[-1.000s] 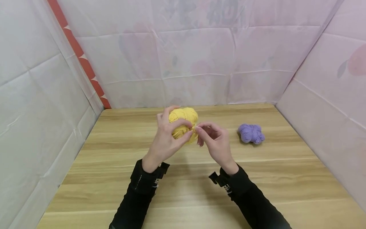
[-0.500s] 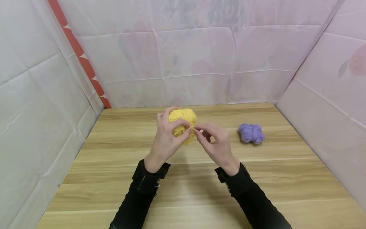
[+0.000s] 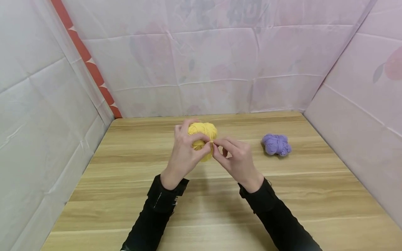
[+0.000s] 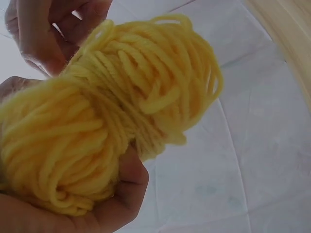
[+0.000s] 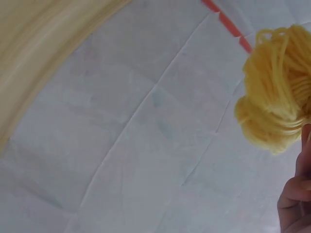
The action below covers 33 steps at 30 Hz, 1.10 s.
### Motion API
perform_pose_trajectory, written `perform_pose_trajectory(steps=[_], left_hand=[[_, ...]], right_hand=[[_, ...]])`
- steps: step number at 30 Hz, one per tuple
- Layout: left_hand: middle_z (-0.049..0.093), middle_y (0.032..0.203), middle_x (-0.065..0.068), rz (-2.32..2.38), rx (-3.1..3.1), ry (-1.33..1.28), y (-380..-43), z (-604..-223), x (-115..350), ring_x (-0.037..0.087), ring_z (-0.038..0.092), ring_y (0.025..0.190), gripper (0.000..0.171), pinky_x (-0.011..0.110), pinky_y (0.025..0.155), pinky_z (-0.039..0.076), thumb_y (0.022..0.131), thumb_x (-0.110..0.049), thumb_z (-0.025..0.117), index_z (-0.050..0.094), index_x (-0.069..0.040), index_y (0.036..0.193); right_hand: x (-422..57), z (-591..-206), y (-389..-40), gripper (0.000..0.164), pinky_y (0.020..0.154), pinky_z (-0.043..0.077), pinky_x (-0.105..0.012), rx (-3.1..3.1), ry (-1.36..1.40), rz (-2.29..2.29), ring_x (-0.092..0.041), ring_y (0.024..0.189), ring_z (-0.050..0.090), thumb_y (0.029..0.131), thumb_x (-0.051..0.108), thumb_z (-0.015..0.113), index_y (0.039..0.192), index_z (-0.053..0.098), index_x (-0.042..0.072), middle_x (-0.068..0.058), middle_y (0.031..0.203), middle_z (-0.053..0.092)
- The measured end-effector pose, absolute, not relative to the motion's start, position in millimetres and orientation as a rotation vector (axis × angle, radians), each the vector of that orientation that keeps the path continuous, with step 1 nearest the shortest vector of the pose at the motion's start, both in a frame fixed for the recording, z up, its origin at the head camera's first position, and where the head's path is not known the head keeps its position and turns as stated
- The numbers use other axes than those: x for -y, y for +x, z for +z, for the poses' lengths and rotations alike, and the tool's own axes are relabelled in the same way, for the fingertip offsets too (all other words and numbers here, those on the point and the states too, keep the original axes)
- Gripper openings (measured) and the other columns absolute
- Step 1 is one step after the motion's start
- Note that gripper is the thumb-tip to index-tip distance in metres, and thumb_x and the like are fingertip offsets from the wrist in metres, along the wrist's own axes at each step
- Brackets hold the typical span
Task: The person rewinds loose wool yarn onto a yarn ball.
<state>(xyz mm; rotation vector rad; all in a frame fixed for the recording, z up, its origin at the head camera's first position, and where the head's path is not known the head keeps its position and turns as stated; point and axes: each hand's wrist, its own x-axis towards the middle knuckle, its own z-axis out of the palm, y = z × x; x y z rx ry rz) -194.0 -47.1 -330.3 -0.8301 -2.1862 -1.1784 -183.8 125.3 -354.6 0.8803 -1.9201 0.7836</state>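
Note:
A yellow ball of yarn (image 3: 203, 129), wound tight round its waist, is held up over the table by my left hand (image 3: 183, 150). In the left wrist view the fingers of that hand curl round one end of the yarn ball (image 4: 160, 73), and loose loops show at its other end. My right hand (image 3: 237, 157) meets the left at the ball's near right side, thumb and forefinger pinching a bit of yellow yarn at the winding. The right wrist view catches only part of the ball (image 5: 274, 92) and some fingers (image 5: 294, 194).
A purple ball of yarn (image 3: 276, 145) lies on the wooden table (image 3: 201, 216), to the right of the hands. Pale printed sheets (image 3: 213, 69) hang behind the table and along both sides, with a red strip (image 3: 83, 50) at the back left corner.
The right thumb and forefinger have shifted slightly left, closer to the left fingertips. The yellow ball and left hand have moved a little toward me. The purple ball has stayed put.

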Motion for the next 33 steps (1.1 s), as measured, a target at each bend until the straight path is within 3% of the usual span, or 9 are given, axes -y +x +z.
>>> perform_pose_trajectory(steps=[5,14,24,33], left_hand=[[0.055,0.124,0.019,-1.241,2.179,-0.815,-195.9,-330.1,48.8,0.033,0.042,0.115,0.004,0.041,0.084,0.028,0.077,-0.011,0.069,0.073,-0.009,0.076],[0.056,0.12,0.021,-1.143,2.186,-0.786,-196.1,-328.8,47.1,0.033,0.045,0.113,0.005,0.046,0.087,0.03,0.077,-0.008,0.068,0.072,-0.006,0.076],[0.058,0.116,0.02,-1.033,2.192,-0.799,-194.0,-329.4,45.3,0.033,0.046,0.114,0.005,0.047,0.087,0.032,0.076,-0.007,0.068,0.072,-0.008,0.073],[0.058,0.117,0.019,-1.173,2.202,-0.768,-196.9,-331.1,46.9,0.033,0.045,0.112,0.005,0.043,0.086,0.031,0.076,-0.009,0.07,0.074,-0.007,0.075]], right_hand=[[-125.4,-355.2,-185.7,0.011,0.044,0.035,-0.018,1.918,0.855,0.949,-0.006,0.05,0.049,0.089,0.006,0.062,0.089,0.072,0.001,-0.007,0.069,0.067],[-122.8,-352.7,-181.8,0.014,0.049,0.04,-0.02,1.93,0.84,0.603,-0.01,0.053,0.049,0.095,0.012,0.058,0.097,0.069,0.003,-0.007,0.085,0.064],[-122.9,-352.0,-182.0,0.009,0.044,0.039,-0.023,1.947,0.803,0.528,-0.01,0.05,0.051,0.085,0.006,0.063,0.088,0.071,0.004,-0.005,0.078,0.067],[-122.9,-357.3,-187.1,0.01,0.046,0.038,-0.017,1.861,0.825,0.831,-0.008,0.049,0.047,0.083,0.003,0.061,0.084,0.071,0.002,-0.007,0.072,0.067]])
